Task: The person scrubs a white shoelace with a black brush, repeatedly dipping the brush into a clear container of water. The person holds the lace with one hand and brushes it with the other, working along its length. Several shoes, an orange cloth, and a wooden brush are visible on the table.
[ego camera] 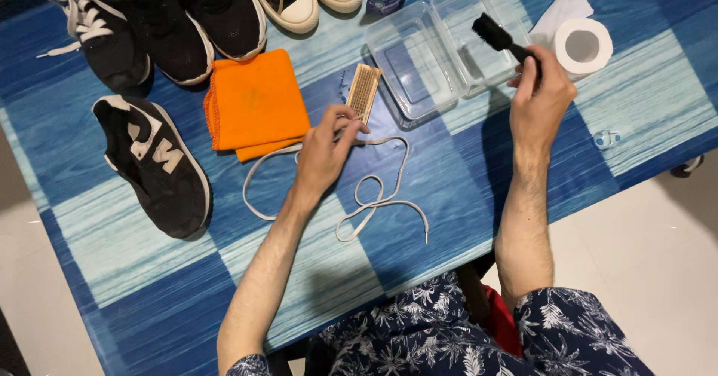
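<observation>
Head view: my right hand (540, 95) grips a black brush (497, 38), bristle end angled up-left over the clear plastic tray (419, 84). My left hand (323, 151) pinches the white shoelace (374, 196), looped on the desk (464, 189) toward me. Wooden brush (364, 90) just beyond my left fingertips, orange cloth (254, 103) left, black sneaker (155, 165) farther left.

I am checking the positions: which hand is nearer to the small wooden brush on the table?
Left. The left hand lies beside the wooden brush, its fingers just below it. The right hand is far to the right, holding a black brush over the clear container.
</observation>
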